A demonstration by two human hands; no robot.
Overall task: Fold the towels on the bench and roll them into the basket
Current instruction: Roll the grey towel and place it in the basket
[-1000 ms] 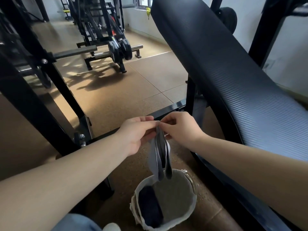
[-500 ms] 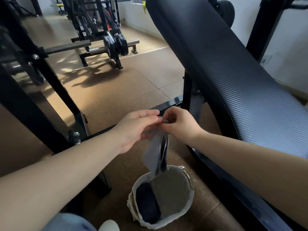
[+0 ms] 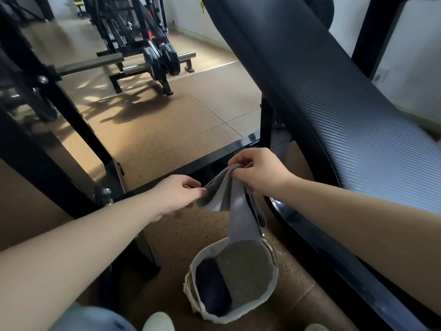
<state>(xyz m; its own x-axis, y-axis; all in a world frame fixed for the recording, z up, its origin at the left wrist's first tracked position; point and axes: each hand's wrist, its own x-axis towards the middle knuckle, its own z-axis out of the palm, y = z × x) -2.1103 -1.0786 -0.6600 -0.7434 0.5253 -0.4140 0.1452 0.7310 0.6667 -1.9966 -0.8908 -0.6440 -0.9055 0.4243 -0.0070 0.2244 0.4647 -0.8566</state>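
Moved since half a second ago: the hands, which met at the cloth's top, have drawn apart. The left hand (image 3: 176, 197) now sits lower and further left, and the grey towel (image 3: 238, 211) fans open between them.
Left hand: pinching one edge of the grey towel between thumb and fingertips.
Right hand (image 3: 260, 173): fingers curled round the bunched top of the same towel, held higher.
Towel position: in the air, off the bench (image 3: 334, 115), with its lower end dangling just above the basket (image 3: 272, 285).
Basket: upright on the floor (image 3: 167, 130), beside the bench frame.
Why held so: I judge the two grips are spread to open the cloth and find its edges for a fold. Working over the basket keeps the later drop short.
Count, towels: one in hand. One dark towel (image 3: 212, 285) lies along the basket's left wall. I see none on the bench pad.
Count, uncertain: I cannot tell whether the grey patch beside the dark towel is lining or another cloth.
Count, other: two hands, one basket.
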